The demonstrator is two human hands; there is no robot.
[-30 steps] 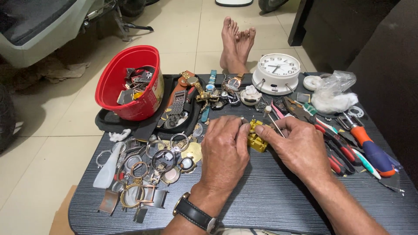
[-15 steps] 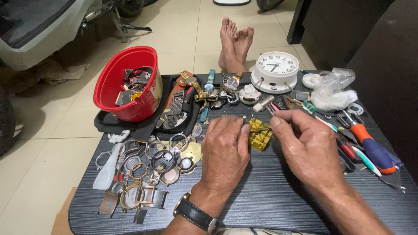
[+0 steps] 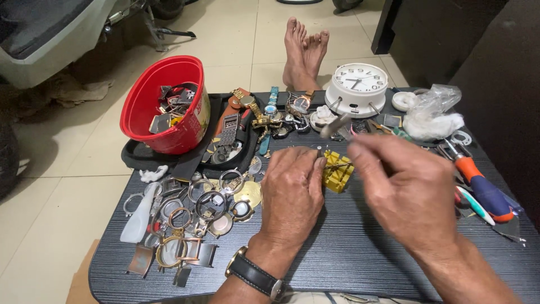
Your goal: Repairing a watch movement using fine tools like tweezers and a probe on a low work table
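Pinned under your left hand (image 3: pixel 292 194), the yellow holder block (image 3: pixel 338 171) sits at the middle of the dark table (image 3: pixel 349 264), your fingertips (image 3: pixel 318 164) pressing its left edge where a thin metal strap piece lies across it. Your right hand (image 3: pixel 408 194) is blurred at 3 o'clock from the block, fingers pinched narrow around what looks like a slim tool whose pale handle (image 3: pixel 336 125) sticks up toward 12; I cannot tell how firmly you have it.

Press the block flat so it does not skate on the ribbed tabletop, and bring the tool tip down straight rather than at a slant, since a slip would likely land on your left fingertips. Steady the heel of your right hand on the table before you press.

At 9 o'clock lies a heap of watch cases and rings (image 3: pixel 197 211); at 11 a red tub (image 3: pixel 163 104) of parts; at 12 a white clock (image 3: pixel 358 88); at 3 an orange-handled screwdriver (image 3: pixel 478 180).
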